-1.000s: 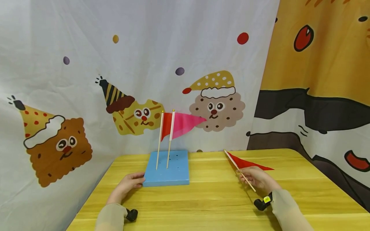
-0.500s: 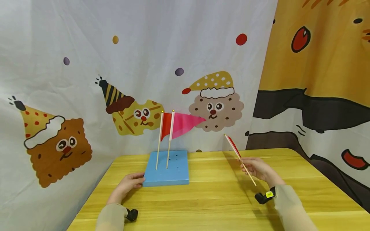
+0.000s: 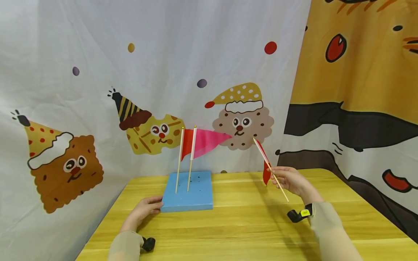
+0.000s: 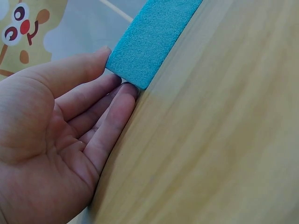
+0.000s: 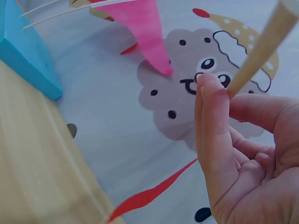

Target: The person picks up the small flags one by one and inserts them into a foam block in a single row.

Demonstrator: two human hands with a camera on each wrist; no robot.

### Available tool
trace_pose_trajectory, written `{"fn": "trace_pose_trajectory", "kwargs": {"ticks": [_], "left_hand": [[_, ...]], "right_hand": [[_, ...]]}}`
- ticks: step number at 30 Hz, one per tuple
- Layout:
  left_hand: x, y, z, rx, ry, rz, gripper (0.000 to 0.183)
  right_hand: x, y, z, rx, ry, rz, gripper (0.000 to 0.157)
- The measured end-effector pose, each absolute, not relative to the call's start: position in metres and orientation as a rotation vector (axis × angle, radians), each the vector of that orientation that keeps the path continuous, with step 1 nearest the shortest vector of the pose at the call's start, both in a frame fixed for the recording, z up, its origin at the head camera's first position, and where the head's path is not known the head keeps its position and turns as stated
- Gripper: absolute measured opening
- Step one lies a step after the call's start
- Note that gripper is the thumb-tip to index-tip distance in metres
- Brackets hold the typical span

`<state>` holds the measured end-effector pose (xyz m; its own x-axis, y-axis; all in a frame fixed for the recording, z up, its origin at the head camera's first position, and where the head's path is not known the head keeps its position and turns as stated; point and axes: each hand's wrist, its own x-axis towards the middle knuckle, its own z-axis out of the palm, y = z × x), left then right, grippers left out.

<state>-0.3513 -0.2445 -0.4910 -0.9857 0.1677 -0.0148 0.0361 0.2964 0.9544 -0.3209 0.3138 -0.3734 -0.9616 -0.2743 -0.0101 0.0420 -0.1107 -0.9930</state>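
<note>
In the head view, a blue foam block [image 3: 187, 199] lies on the table. Two flags on wooden sticks stand upright in it: a red flag [image 3: 187, 144] and a pink flag [image 3: 209, 139]. My left hand [image 3: 142, 213] touches the block's left side; in the left wrist view, its fairly straight fingers and thumb meet the corner of the block [image 4: 149, 46]. Off to the right, above the table, my right hand [image 3: 292, 181] pinches the stick of another red flag [image 3: 266, 173] between thumb and fingers. That stick tilts, its gold tip up and leftward, its cloth hanging down.
Small dark holes dot the block's top. The wooden table [image 3: 228, 232] extends in front of and to the right of the block. Behind it hangs a white curtain [image 3: 169, 43] printed with cartoon biscuits, joined by a yellow one [image 3: 359, 79] at right.
My right hand has lifted the red flag off the table and slightly upward; its cloth swung from pointing right to hanging down. The left hand and block hold still.
</note>
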Motion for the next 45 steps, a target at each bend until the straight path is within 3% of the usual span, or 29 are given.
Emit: {"fn": "trace_pose_trajectory", "kwargs": {"ticks": [7, 17, 45], "left_hand": [[-0.349, -0.247, -0.492, 0.197, 2.453, 1.775, 0.055], [-0.352, -0.245, -0.49, 0.189, 2.427, 1.765, 0.055], [-0.349, -0.245, -0.486, 0.236, 2.437, 1.77, 0.054]], "right_hand": [[-0.323, 0.304, -0.362, -0.241, 1.984, -2.187, 0.016], [-0.334, 0.264, -0.381, -0.221, 2.031, -2.253, 0.009], [-0.411, 0.101, -0.394, -0.201, 2.077, -2.356, 0.023]]}}
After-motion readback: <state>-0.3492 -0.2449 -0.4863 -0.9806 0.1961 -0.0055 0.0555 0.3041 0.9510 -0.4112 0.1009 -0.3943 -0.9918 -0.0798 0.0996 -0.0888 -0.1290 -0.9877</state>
